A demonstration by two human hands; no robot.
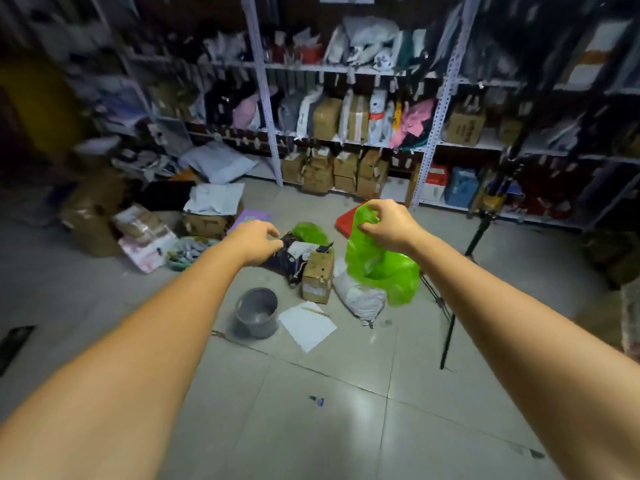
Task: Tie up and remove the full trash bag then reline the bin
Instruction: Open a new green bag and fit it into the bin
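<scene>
While both my arms reach out over the tiled floor (311,427), my right hand (384,225) has its grip pinched on the top of a green bag (381,268), which hangs limp in the air, its lower end in front of a white sack (360,301) on the floor. My left hand (258,242) hovers with fingers curled and holds nothing. Below it the grey bin (257,313) stands upright on the floor with no liner that I can see, a white sheet (306,325) just beside it. Past the bin lie a small carton (318,273), a black bag (285,259) and a second green bag (310,232), close together. A tripod (464,271) stands to the right. Farthest off, shelves (346,109) packed with parcels line the wall
</scene>
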